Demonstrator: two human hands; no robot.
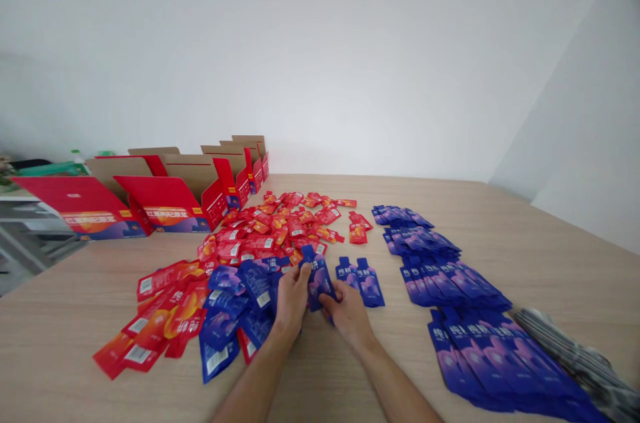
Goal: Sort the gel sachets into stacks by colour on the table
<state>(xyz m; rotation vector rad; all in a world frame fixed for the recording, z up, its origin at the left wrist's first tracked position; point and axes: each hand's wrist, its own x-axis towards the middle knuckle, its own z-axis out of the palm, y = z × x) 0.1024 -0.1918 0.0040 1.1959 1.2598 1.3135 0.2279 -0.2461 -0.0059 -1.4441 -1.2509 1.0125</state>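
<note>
A blue pouch point(317, 278) with a narrow top is held between my two hands, its printed front turned up. The fingers of my left hand point(292, 296) grip its left edge, and my right hand point(347, 308) pinches its lower right corner. Just right of it, two more blue pouches point(369, 282) lie side by side on the table. A loose heap of blue pouches point(225, 326) spreads to the left of my left hand, partly hidden by it. Red pouches point(260, 241) are piled behind and left of that heap.
Fanned rows of blue pouches point(450, 280) line the right side of the wooden table point(400, 370). Beside the nearest row lies a grey bundle point(575, 353). Several open red boxes point(175, 200) stand at the back left. Two red pouches point(358, 228) lie apart near the centre.
</note>
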